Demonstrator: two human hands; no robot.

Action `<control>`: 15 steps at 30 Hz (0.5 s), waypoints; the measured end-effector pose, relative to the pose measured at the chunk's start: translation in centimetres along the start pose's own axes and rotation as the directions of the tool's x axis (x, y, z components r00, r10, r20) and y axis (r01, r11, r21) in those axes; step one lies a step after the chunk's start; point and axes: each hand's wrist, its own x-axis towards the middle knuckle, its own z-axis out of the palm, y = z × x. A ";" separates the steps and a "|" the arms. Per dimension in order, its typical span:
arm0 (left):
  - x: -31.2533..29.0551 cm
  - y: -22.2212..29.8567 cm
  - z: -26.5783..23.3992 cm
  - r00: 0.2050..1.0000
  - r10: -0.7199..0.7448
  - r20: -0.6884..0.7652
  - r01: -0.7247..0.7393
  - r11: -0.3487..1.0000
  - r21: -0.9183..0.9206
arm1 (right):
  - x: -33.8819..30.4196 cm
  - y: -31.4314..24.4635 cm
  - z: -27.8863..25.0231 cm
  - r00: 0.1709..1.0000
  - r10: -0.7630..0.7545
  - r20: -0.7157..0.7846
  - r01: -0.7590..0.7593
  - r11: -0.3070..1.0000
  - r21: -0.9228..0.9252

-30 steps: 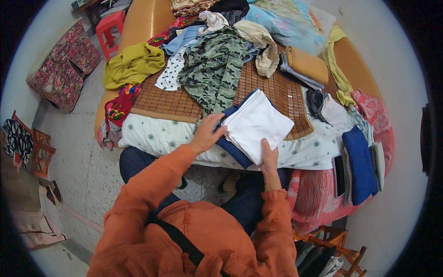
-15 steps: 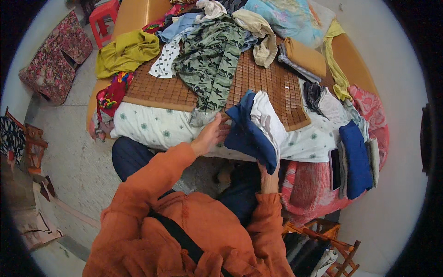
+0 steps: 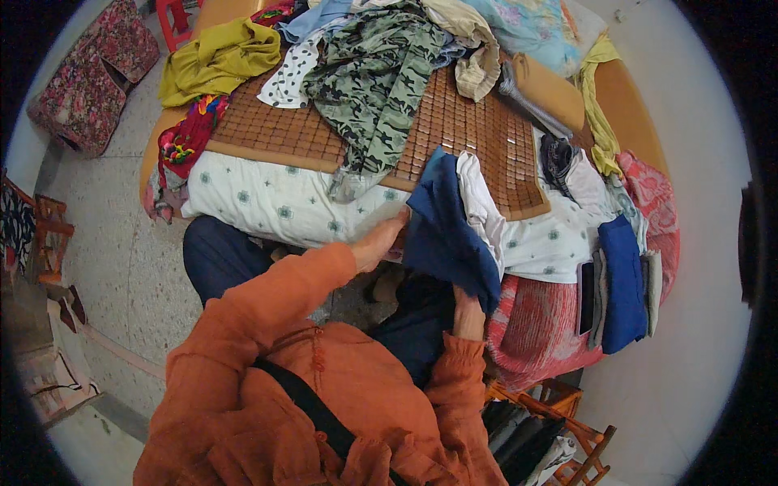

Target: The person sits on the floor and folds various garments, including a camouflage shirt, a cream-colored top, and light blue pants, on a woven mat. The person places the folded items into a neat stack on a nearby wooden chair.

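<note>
A folded dark blue garment (image 3: 446, 223), with a white cloth part (image 3: 481, 202) along its right side, is held up over the bed's near edge. My left hand (image 3: 382, 241) meets its left edge, with the fingers together and the fingertips partly behind the fabric. From below, my right hand (image 3: 468, 314) grips the lower right corner; its fingers are hidden under the cloth. Just beyond lies a green camouflage garment (image 3: 369, 89), spread over the brown tile mat (image 3: 271, 121). Its lower end rests on the white patterned bedding (image 3: 267, 202).
Folded clothes, including a blue one (image 3: 622, 283), stand at the right beside a dark phone-like slab (image 3: 585, 298) on a red-pink cover (image 3: 543, 328). A mustard garment (image 3: 219, 61) lies at the far left. Clothes fill a wooden rack (image 3: 567, 405) at lower right.
My left hand has come right, from apart with spread fingers to the blue garment's left edge. The garment hangs slightly lower and more upright. The view has shifted a little.
</note>
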 end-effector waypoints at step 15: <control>-2.7 3.2 2.5 0.969 0.237 0.075 -0.212 0.945 -0.249 | 2.3 8.3 -4.0 0.967 0.141 0.213 -0.231 0.840 0.491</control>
